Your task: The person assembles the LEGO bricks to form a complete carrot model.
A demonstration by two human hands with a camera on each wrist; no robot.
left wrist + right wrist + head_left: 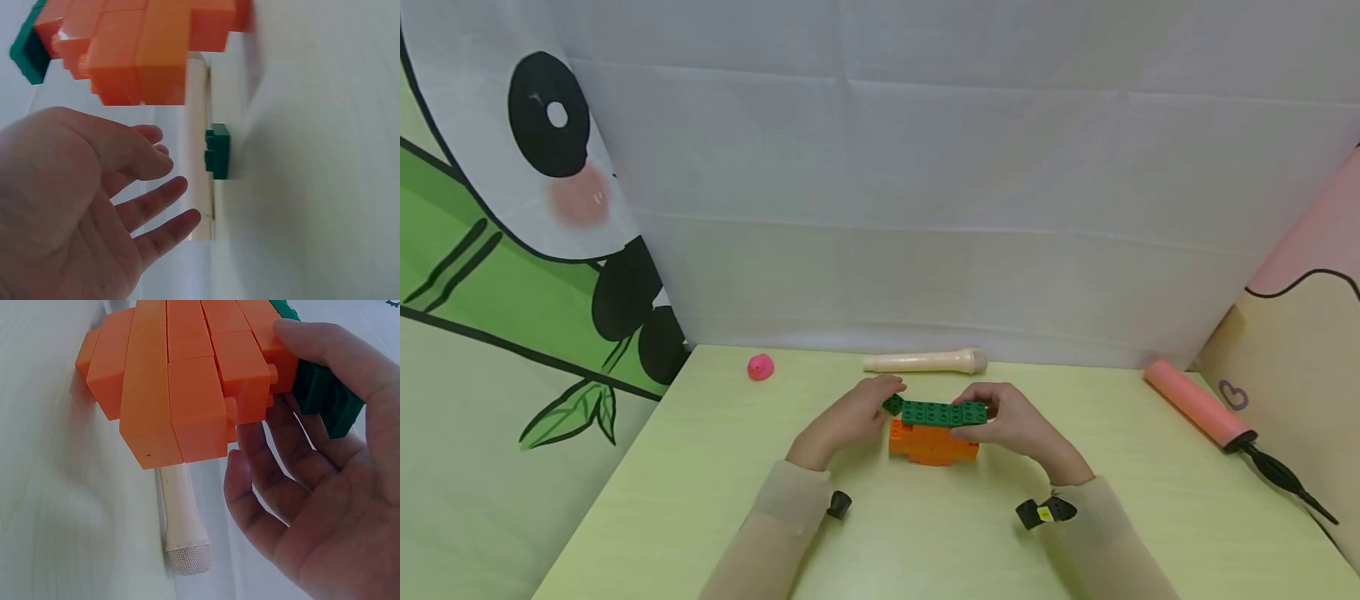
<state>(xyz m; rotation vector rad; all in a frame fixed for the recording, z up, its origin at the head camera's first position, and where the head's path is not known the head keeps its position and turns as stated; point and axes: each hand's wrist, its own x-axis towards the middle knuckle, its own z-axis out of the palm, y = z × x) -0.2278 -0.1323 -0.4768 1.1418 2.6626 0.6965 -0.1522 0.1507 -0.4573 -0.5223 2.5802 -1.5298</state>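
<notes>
An orange toy-brick build (934, 446) stands on the table in front of the person, topped by a row of green toy bricks (943, 413). The right hand (1013, 421) grips the build at its upper right, its thumb (331, 344) on the near face and its other fingers behind. Left of the build is the left hand (848, 417), fingers loosely spread and nothing between them in the left wrist view. Beyond those fingertips, a small green brick (219, 152) lies on the table, its studs facing sideways in that view.
Behind the build, a cream microphone (925, 361) lies along the back of the table. At the back left sits a pink rubber duck (760, 367). A pink hand pump (1201, 406) with a black nozzle lies at the right. A white sheet (925, 167) hangs behind the table.
</notes>
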